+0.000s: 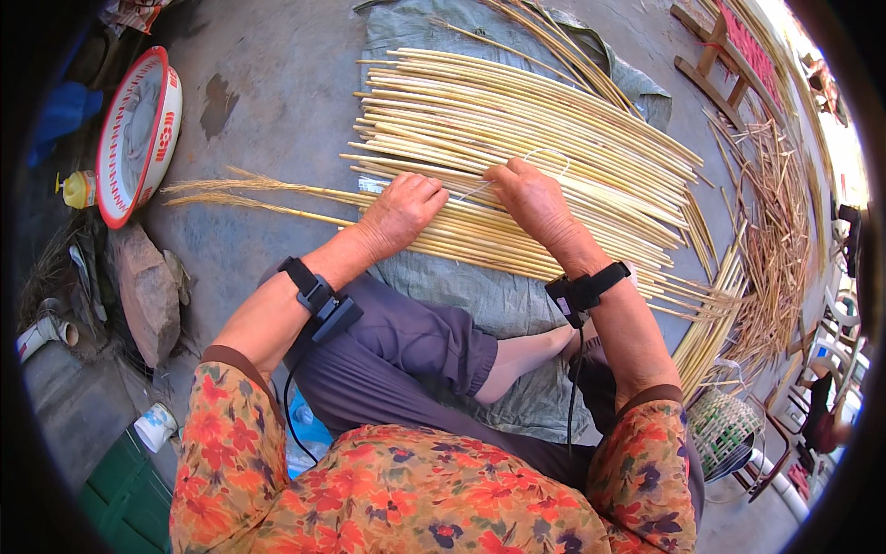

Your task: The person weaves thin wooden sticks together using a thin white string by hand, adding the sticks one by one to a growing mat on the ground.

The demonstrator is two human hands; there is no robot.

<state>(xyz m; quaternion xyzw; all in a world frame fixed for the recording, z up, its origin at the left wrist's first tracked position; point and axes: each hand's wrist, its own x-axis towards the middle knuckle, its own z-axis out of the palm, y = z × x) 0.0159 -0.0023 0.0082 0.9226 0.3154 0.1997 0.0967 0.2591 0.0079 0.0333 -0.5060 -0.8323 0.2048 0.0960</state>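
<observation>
Pale straw-coloured reeds (526,102) lie side by side in a long woven row before me, across a grey-green plastic sheet (443,286). My left hand (401,208) has its fingers curled down on the reeds near their left end; two longer stalks with feathery tips (231,189) stick out leftward beside it. My right hand (526,198) is closed in a pinch on a thin white cord (554,152), which loops over the reeds and runs toward my left hand. The fingertips of both hands are partly hidden.
At left are an enamel basin (117,152), a yellow pump bottle (78,189), a rock (143,291) and a white cup (155,425). At right lie a wooden frame with pink webbing (720,51), loose straw (766,249) and a woven basket (724,429).
</observation>
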